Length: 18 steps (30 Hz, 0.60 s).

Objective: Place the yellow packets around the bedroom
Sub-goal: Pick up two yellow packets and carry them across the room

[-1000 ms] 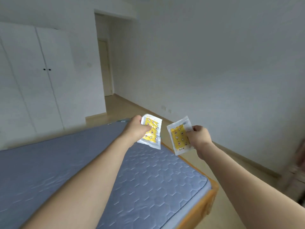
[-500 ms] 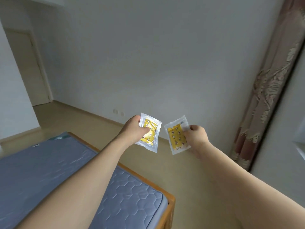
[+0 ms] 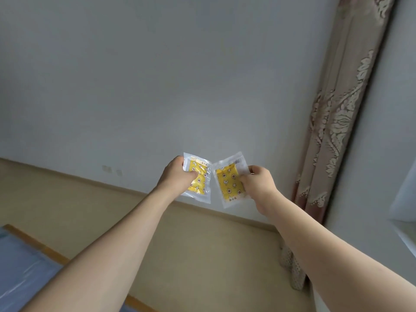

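I hold two yellow packets in clear wrappers out in front of me, at arm's length, above the floor. My left hand [image 3: 177, 174] grips one yellow packet [image 3: 200, 179] by its left edge. My right hand [image 3: 258, 183] pinches the other yellow packet [image 3: 228, 182] by its upper right corner. The two packets hang side by side, their inner edges almost touching. Both have a pattern of small flowers and moons.
A plain white wall [image 3: 157, 86] faces me, with sockets [image 3: 111, 170] low down. A patterned curtain [image 3: 342, 109] hangs at the right down to the wooden floor [image 3: 202, 255]. The bed's blue mattress [image 3: 20, 273] and wooden frame sit at the lower left.
My view has swung right: the bed has slid to the lower left corner, the doorway and wardrobe are gone, and the curtain has come into view. Both hands still hold their packets.
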Motion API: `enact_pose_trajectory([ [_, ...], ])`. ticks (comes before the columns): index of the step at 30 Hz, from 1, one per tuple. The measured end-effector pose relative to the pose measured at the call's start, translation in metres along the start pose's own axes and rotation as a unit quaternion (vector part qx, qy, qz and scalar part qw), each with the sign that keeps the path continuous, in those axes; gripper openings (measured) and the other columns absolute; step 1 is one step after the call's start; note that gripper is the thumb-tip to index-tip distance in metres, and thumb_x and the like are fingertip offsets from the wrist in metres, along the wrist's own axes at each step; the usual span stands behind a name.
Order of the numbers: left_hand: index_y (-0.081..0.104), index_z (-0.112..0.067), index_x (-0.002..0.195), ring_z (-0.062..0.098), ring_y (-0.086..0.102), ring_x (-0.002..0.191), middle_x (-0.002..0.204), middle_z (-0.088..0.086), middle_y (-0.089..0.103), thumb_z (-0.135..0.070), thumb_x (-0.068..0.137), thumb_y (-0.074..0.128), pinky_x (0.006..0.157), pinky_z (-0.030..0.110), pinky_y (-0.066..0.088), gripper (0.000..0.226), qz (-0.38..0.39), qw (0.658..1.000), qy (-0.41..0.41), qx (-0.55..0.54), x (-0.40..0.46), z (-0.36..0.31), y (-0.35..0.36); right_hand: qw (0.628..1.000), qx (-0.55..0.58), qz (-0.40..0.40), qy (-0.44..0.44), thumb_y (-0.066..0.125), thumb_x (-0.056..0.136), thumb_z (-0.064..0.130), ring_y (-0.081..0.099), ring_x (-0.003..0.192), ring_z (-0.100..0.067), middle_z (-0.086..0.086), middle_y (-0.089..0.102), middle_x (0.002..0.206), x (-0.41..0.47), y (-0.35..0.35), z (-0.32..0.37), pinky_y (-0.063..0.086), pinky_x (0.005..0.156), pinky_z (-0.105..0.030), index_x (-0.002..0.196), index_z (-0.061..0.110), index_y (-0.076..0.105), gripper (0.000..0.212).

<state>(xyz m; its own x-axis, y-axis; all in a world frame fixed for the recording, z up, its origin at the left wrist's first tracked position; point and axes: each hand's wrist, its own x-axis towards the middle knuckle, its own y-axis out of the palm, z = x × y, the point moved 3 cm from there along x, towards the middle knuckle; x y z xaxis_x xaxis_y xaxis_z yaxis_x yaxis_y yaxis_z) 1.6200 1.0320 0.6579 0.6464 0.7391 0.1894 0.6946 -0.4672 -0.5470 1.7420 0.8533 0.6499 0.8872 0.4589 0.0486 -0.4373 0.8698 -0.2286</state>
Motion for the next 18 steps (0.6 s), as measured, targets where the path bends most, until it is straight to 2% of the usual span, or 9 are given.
enact_pose_trajectory([
  [2, 0.056, -0.017, 0.107, 0.007, 0.06, 0.075, 0.101, -0.004, 0.062, -0.023, 0.089, 0.062, 0.07, 0.027, 0.047, 0.02, -0.002, 1.0, 0.007, 0.002, 0.037, -0.008, 0.031, 1.0, 0.002, -0.003, 0.008, 0.046, 0.09, 0.008, 0.066, 0.079, -0.027, -0.007, 0.069, 0.089, 0.048, -0.011, -0.014, 0.054, 0.067, -0.036, 0.09, 0.014, 0.062, 0.017],
  [5, 0.057, -0.019, 0.106, 0.011, 0.064, 0.08, 0.101, -0.004, 0.064, -0.023, 0.088, 0.062, 0.071, 0.028, 0.05, 0.019, -0.009, 1.0, 0.009, 0.004, 0.096, -0.018, 0.067, 0.999, 0.035, 0.003, 0.008, 0.046, 0.089, 0.004, 0.062, 0.074, -0.026, -0.007, 0.066, 0.087, 0.123, -0.029, -0.024, 0.047, 0.058, -0.03, 0.09, 0.013, 0.062, 0.018],
  [8, 0.057, -0.02, 0.108, 0.015, 0.067, 0.087, 0.103, -0.004, 0.065, -0.024, 0.087, 0.063, 0.081, 0.034, 0.054, 0.021, -0.021, 1.0, 0.006, 0.016, 0.159, -0.038, 0.088, 0.998, 0.067, 0.004, 0.014, 0.048, 0.088, 0.0, 0.066, 0.083, -0.031, -0.01, 0.068, 0.093, 0.198, -0.046, -0.019, 0.053, 0.069, -0.037, 0.088, 0.013, 0.061, 0.018],
  [11, 0.057, -0.019, 0.107, 0.015, 0.067, 0.087, 0.102, -0.004, 0.066, -0.023, 0.088, 0.063, 0.079, 0.033, 0.053, 0.02, -0.048, 0.999, 0.006, 0.012, 0.215, -0.052, 0.104, 0.996, 0.089, 0.007, 0.006, 0.048, 0.089, 0.0, 0.066, 0.086, -0.032, -0.01, 0.067, 0.093, 0.263, -0.051, -0.008, 0.055, 0.078, -0.042, 0.088, 0.012, 0.06, 0.017],
  [15, 0.058, -0.02, 0.105, 0.016, 0.067, 0.088, 0.101, -0.005, 0.066, -0.023, 0.088, 0.063, 0.08, 0.035, 0.055, 0.018, -0.04, 0.999, -0.006, 0.03, 0.273, -0.043, 0.132, 0.995, 0.089, 0.037, 0.017, 0.047, 0.09, -0.001, 0.066, 0.087, -0.032, -0.011, 0.067, 0.096, 0.332, -0.033, -0.01, 0.052, 0.068, -0.035, 0.096, 0.009, 0.06, 0.017],
  [18, 0.057, -0.019, 0.105, 0.017, 0.067, 0.088, 0.102, -0.004, 0.066, -0.022, 0.088, 0.062, 0.081, 0.035, 0.055, 0.018, -0.042, 0.998, -0.023, 0.027, 0.32, -0.026, 0.146, 0.995, 0.081, 0.05, 0.031, 0.047, 0.089, 0.001, 0.067, 0.088, -0.034, -0.014, 0.069, 0.098, 0.382, -0.009, -0.021, 0.053, 0.07, -0.037, 0.095, 0.008, 0.062, 0.017],
])
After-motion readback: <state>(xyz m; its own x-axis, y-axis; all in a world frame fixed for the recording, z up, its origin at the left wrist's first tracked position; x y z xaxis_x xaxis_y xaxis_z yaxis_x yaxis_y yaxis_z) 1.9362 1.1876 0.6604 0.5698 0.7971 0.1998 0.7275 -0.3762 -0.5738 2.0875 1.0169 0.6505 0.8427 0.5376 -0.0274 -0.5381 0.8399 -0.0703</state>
